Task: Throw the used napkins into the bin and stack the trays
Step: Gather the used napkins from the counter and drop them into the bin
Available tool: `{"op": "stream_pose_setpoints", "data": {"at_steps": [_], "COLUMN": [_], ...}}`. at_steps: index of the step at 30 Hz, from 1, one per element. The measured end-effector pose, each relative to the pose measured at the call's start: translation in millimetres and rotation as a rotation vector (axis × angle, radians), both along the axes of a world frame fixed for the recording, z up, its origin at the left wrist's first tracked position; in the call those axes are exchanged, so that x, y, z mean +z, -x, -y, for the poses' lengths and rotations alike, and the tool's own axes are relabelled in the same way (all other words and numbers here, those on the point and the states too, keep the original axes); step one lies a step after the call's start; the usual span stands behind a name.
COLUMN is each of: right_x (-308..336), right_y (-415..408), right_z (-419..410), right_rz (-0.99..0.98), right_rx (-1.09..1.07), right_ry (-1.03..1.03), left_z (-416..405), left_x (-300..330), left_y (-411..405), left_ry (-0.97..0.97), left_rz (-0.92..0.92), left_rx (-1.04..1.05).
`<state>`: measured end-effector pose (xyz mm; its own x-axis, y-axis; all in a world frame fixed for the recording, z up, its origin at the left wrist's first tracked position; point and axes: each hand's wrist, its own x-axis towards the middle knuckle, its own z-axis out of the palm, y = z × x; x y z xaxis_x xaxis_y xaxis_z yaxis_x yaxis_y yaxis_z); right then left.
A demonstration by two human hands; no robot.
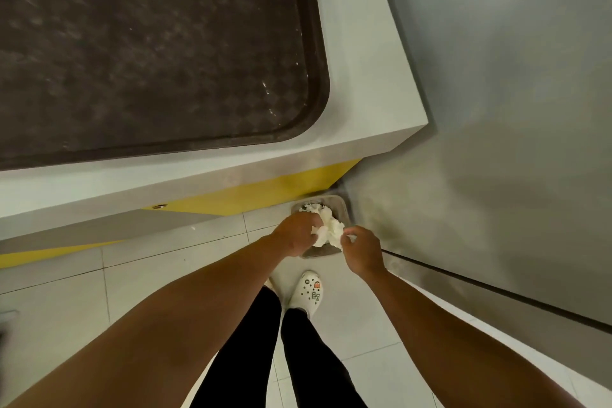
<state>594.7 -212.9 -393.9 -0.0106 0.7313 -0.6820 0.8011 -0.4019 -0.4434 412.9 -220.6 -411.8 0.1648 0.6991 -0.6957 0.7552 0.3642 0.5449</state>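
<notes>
A small grey bin (341,205) stands on the floor in the corner below the counter, with white napkins (313,208) inside it. Directly above it my left hand (296,233) grips a crumpled white napkin wad (329,230). My right hand (361,250) pinches the wad's right edge with its fingertips. A dark brown tray (149,43) lies flat on the white counter (357,93) at the upper left.
A grey wall (513,109) runs along the right side. The counter front has a yellow panel (265,192). My legs in black trousers and a white clog (309,291) stand on the pale tiled floor (149,275) just behind the bin.
</notes>
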Motion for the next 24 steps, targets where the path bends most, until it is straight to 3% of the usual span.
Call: {"op": "stream_pose_setpoints", "data": {"at_steps": [7,12,24], "right_x": [-18,9,215], "right_y": [-5,-3,45], "right_z": [-20,-19,-7], "right_rz": [0.047,-0.052,-0.443], "right_rx": [0.09,0.165,0.322], "right_ry": [0.006,0.04,-0.007], "left_z": [-6,8,68], "left_x": [-23,9,199], "left_y": [8,26,83], "left_ry": [-0.032,-0.078,-0.326], "left_rz": [0.009,0.022,0.182], "left_rx": [0.017,0.032,0.256]}}
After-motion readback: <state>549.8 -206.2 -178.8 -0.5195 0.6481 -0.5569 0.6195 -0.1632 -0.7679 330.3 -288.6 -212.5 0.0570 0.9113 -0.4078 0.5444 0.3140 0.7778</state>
